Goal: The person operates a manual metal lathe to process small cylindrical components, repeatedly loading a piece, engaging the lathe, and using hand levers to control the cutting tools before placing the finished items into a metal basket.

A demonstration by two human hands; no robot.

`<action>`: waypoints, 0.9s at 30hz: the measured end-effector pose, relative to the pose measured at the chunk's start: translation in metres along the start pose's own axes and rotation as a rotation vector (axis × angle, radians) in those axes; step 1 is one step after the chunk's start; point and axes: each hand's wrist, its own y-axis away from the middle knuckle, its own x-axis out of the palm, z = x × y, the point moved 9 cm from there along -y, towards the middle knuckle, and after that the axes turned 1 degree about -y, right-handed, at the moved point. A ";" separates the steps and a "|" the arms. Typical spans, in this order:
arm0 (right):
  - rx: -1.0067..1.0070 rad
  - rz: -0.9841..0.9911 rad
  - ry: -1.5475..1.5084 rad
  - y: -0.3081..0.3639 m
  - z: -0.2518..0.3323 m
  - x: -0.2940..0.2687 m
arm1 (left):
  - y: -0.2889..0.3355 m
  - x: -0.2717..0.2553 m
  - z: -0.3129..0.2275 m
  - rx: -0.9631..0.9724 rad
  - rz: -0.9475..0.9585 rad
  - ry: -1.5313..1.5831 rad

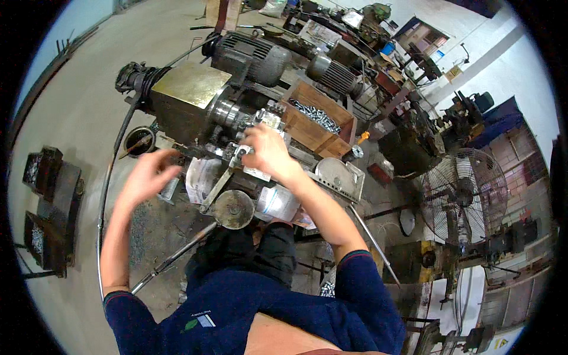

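A small lathe stands before me, with a shiny round spindle chuck (226, 112) on its boxy headstock (186, 100). Over the pale metal tool block (258, 173) is my right hand (266, 151), its fingers curled in beside the chuck. Whatever they grip is too blurred to make out. A long lever (220, 184) slants down from beneath that hand toward a round metal disc (233, 209). My left hand (151, 177), slightly blurred, hovers left of the machine, with thumb and fingers apart and nothing visible in it.
Behind the tool block, a wooden box (322, 139) holds many small metal parts. Two motors (251, 58) sit at the back. A round tray (338, 176) lies to the right, a black bucket (140, 141) to the left. A large fan (464, 194) stands far right.
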 end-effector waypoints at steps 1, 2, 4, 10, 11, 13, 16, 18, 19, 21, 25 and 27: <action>-0.001 -0.034 0.100 -0.016 -0.008 0.004 | 0.011 -0.026 0.021 0.054 -0.146 -0.120; 0.034 -0.022 0.160 -0.028 -0.026 0.018 | 0.021 -0.047 0.034 -0.069 -0.147 -0.253; 0.069 0.054 0.279 -0.048 -0.053 0.044 | 0.048 -0.086 0.065 -0.239 -0.186 -0.478; 0.126 0.206 0.364 -0.069 -0.065 0.076 | 0.159 -0.109 0.171 -0.520 -0.210 -0.409; 0.123 0.191 0.375 -0.069 -0.067 0.077 | 0.166 -0.095 0.170 -0.519 -0.280 -0.205; 0.108 0.158 0.396 -0.072 -0.066 0.079 | 0.176 -0.065 0.186 -0.619 -0.352 0.143; 0.084 0.098 0.332 -0.072 -0.062 0.077 | 0.171 -0.063 0.194 -0.679 -0.309 -0.022; 0.089 0.081 0.329 -0.073 -0.064 0.077 | 0.169 -0.064 0.201 -0.687 -0.288 -0.199; 0.084 0.088 0.317 -0.074 -0.065 0.078 | 0.168 -0.065 0.205 -0.660 -0.279 -0.328; 0.080 0.103 0.286 -0.075 -0.066 0.081 | 0.166 -0.070 0.198 -0.636 -0.268 -0.511; 0.055 0.047 0.364 -0.072 -0.071 0.084 | 0.164 -0.074 0.191 -0.628 -0.252 -0.696; 0.044 0.024 0.324 -0.069 -0.067 0.077 | 0.165 -0.087 0.205 -0.630 -0.185 -0.867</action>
